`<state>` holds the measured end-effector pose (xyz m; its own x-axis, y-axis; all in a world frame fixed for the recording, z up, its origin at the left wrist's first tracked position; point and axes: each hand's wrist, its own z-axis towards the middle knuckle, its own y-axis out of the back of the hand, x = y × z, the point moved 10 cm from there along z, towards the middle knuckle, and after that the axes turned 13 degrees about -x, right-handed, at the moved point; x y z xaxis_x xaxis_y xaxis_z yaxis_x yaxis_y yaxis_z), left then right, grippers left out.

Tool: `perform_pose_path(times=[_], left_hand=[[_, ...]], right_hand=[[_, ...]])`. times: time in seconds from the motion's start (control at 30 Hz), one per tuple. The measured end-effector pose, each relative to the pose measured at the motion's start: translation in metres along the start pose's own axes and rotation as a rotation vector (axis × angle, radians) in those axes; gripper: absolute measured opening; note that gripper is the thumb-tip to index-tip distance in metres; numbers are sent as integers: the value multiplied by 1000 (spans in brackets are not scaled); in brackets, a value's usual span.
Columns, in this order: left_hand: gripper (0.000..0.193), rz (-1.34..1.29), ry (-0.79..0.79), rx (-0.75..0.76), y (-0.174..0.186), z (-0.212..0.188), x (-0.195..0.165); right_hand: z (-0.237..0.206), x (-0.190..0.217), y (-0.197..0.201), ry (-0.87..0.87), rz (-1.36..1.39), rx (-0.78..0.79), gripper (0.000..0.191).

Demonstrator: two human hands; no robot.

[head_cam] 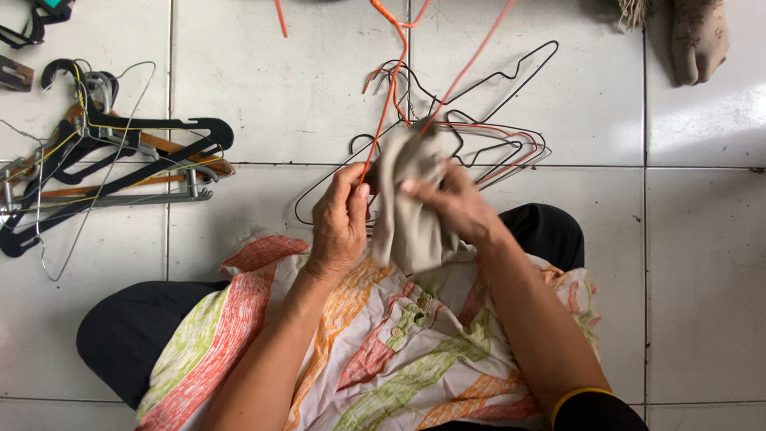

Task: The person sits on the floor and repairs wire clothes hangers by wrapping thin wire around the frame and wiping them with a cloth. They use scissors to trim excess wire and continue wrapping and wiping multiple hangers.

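— Over the person's lap, what sits between the two hands?

— The left hand (339, 219) is pinched shut on the lower run of an orange wire hanger (391, 88), thumb pressed against the fingers. The right hand (451, 203) is closed around a beige cloth (407, 215), bunched up against that same wire.

— Which way does the hanger run from the left hand?

— Up and away from the body, slanting slightly right; its long axis points toward the top of the view, and its far end passes out of view. The cloth lies just right of the left hand, touching the wire, so the right hand is the nearer one to it.

— And the materials?

— The hanger is thin, stiff, coated wire. The cloth is soft, matte and creased, hanging down onto a patterned shirt (383, 351) with orange, green and white swirls.

— What lies around?

— On the white floor tiles (702, 263), a loose pile of black and orange wire hangers (495, 136) sits just beyond the hands. Well to the left is a heap of black plastic and wooden hangers (112, 168).
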<state>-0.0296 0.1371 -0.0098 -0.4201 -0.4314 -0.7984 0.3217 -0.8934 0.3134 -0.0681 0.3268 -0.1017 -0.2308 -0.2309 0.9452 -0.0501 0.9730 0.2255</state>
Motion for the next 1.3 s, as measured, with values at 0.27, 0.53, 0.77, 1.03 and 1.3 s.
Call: perform_pose_path(times=[0.27,0.53,0.77,1.03,1.3], left_hand=[[24,-74,213,241,-13,-2,5],[28,123,266,333,28,16,23],[32,622,-168,-44,37,26,4],[72,-615,677,110,1,9,49],[60,-667,812,191,48,22,63]], right_hand=[[64,-8,96,-27,838,-186,43],[52,-17,177,-4,1036,-395,45],[1,41,188,458,879,-517,30],[-134,152,32,817,424,20,19],[-180,170,-83,1516,-407,127,30]])
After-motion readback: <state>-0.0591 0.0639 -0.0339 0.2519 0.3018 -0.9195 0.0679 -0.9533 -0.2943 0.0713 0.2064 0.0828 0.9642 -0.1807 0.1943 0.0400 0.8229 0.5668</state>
